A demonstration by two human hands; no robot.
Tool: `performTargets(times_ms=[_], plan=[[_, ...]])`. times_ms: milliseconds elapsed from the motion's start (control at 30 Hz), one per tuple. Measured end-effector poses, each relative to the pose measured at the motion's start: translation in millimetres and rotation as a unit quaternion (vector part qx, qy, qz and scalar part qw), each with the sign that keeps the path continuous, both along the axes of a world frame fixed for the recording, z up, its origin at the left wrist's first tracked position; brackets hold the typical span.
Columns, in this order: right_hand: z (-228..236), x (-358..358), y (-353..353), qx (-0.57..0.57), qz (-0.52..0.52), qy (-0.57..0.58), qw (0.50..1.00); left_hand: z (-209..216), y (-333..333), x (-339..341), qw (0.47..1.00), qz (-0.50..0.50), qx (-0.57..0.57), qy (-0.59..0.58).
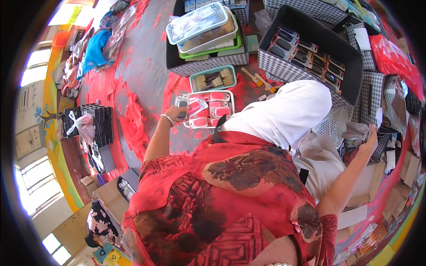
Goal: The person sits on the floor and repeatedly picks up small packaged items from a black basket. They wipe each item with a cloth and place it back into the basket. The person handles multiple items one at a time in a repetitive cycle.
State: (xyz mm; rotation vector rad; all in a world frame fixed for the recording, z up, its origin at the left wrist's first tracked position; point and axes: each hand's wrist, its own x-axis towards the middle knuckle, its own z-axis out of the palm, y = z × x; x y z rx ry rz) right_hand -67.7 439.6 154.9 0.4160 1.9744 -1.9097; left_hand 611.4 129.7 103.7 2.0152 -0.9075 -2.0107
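Note:
At the left side of a white plastic basket (232, 103), my left hand (175, 113) has its fingers closed on a small blister pack (182, 103) with a dark grey piece in it. Beside it a red-and-white blister pack (198, 106) lies tilted over the basket's other red packs (218, 111); whether my fingers touch it too I cannot tell. Far to the right, my right hand (369, 141) grips the edge of a crumpled greyish bag (356, 131) by a white perforated basket (330, 124). What that bag holds is hidden.
Beyond the basket stand a teal basket (194, 84) of brushes, loose paintbrushes (254, 78) and a checked box (208, 65) with stacked trays. A larger checked box (277, 66) of packs is right of these. A black crate (104, 119) sits left; torn red sheeting (133, 122) covers the floor.

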Motion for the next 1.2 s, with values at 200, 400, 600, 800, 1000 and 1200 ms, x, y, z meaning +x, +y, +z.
performTargets(times_ms=[200,400,600,800,1000,1200], plan=[[-15,14,-7,0.040,0.029,0.005,0.999,-48,-14,-16,0.990,-0.139,0.014,-0.007],[-12,14,-3,0.047,0.035,0.010,0.998,-120,-25,-33,0.936,-0.250,-0.001,-0.249],[-3,18,-11,0.029,0.022,0.011,0.999,-88,-38,-57,0.988,-0.079,-0.017,-0.129],[15,22,-19,-0.091,0.010,-0.030,0.995,56,-68,-207,0.919,-0.081,-0.067,0.381],[25,18,-20,-0.251,-0.006,-0.084,0.964,157,-20,-413,0.822,-0.213,0.011,0.528],[57,21,-17,-0.468,-0.017,0.002,0.884,138,75,-572,0.806,-0.291,0.054,0.513]])
